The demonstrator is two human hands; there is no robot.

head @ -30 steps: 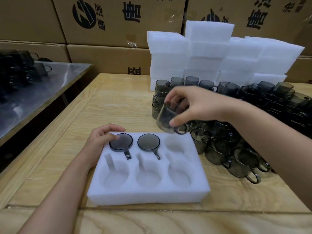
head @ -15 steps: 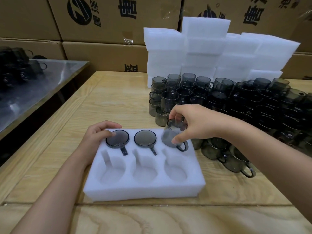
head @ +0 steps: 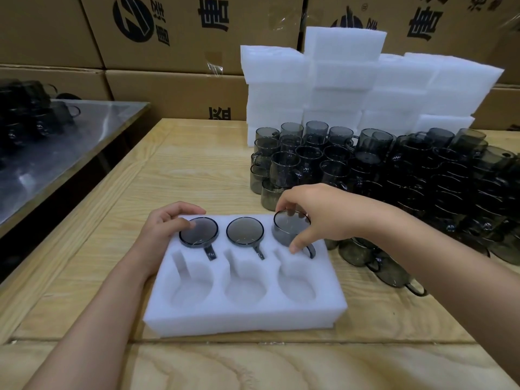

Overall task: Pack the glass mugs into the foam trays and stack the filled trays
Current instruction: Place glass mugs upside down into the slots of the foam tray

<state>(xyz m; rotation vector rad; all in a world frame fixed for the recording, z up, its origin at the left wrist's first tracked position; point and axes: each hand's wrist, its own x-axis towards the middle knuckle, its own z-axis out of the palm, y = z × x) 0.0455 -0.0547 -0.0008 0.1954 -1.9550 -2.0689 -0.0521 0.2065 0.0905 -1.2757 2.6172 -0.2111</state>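
Now the third mug (head: 287,232) sits lower than half a second ago. Then it hung tilted above the foam tray (head: 242,313); here we see it partly sunk into the far right pocket, its handle pointing toward us. The right hand (head: 323,215) grasps it from above, with thumb and fingertips curled round its upper rim. The left hand (head: 166,229) is where it was, at the tray's far left corner. Its fingers are lightly bent and rest on the foam and on the edge of the first mug (head: 199,231), clasping nothing.

The tray lies on the wooden table (head: 168,170) and has six pockets in two rows. The near row of three is unfilled. In the far row, the first mug and the second mug (head: 244,231) sit flush, round faces up and handles in their slots.

To the right of the tray, the right forearm hides part of the loose mugs (head: 394,170). Some of these lie on their sides close by; farther back they stand stacked. They cover the foot of the foam stack (head: 337,80) behind them. Cardboard boxes (head: 174,91) form the back wall. At far left, a metal table (head: 56,153) carries more dark mugs (head: 31,108), which are blurred.
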